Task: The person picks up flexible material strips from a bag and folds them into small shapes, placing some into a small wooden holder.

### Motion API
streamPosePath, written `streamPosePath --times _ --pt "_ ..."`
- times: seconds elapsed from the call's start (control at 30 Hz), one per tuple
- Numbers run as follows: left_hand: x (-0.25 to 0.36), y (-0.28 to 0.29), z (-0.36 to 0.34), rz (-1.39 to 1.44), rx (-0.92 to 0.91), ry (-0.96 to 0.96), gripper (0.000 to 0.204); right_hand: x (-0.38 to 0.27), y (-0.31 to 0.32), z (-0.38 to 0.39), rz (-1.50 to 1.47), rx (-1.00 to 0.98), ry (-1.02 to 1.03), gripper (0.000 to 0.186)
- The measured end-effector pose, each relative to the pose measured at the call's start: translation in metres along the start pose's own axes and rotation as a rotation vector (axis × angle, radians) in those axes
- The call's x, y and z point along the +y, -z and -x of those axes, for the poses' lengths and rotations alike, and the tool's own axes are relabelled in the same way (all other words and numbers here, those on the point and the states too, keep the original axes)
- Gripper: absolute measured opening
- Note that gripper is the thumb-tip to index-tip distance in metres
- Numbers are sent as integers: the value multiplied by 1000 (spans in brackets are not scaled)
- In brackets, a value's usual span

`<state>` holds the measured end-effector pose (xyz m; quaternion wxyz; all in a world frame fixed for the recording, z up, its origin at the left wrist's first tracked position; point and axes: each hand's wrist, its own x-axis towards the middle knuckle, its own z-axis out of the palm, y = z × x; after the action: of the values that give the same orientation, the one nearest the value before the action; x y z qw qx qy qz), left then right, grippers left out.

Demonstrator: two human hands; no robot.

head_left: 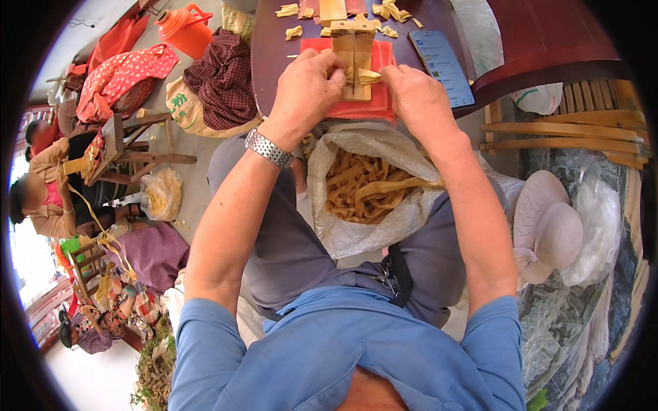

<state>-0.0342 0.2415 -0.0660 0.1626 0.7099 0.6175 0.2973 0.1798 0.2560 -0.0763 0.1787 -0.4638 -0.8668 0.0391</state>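
Both forearms reach up from the lower edge and meet at a small wooden jig [354,58] that stands on a red cloth [378,103] at the near edge of the dark round counter [271,61]. The left hand [305,89], a metal watch [269,148] on its wrist, has its fingers closed in a pinch on one end of a pale yellow strip [364,76]; the right hand [418,99] is curled shut on the other end, so the strip lies across the front of the jig between them. (The fingertips of the right hand are turned away, and how the strip passes through the jig cannot be made out.)

Just below the jig, on the person's lap, a white woven sack [356,205] stands open, filled with tan strips [363,188] of the same kind. Beyond the jig, cut scraps [293,31] lie scattered on the counter, partly cut off by the top edge. Right of the jig lies a phone [442,65] with its screen lit. Far to the lower right of the jig, a white hat [552,226] rests beside a wooden chair [569,130].
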Motion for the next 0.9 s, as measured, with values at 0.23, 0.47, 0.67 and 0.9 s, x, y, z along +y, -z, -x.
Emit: streamPosePath --times 0.23,0.47,0.67,0.9 --pt "22 33 46 444 -186 372 31 -15 24 47 -479 -19 -44 16" --pt "49 35 167 944 -274 468 42 -76 43 138 -784 134 -45 21" --pt "75 12 253 1744 -779 1022 48 -136 57 217 -785 134 110 29" --pt "103 13 262 1672 -798 1008 34 -178 70 248 -670 222 228 31"
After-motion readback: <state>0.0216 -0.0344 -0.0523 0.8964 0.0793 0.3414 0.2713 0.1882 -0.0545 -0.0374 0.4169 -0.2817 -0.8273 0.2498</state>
